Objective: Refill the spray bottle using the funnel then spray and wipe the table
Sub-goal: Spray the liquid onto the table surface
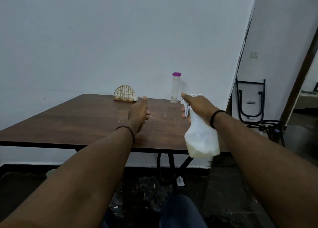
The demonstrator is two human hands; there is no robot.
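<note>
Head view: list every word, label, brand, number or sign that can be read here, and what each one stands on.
No readable text anywhere in this view.
spray bottle, gripped by the right hand: plain white, no label visible.
clear bottle with purple cap: no print visible.
napkin holder: no text.
wall switch: too small to show any marking.
left hand: open, holds nothing.

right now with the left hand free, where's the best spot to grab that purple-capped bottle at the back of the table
Probably around the clear middle of the purple-capped bottle, coming from its front-left side with the left hand. It stands upright, tall and narrow, so a wrap round the straight body looks steadier than a pinch at the cap. The right hand and the spray bottle it holds crowd the bottle's right.
</note>
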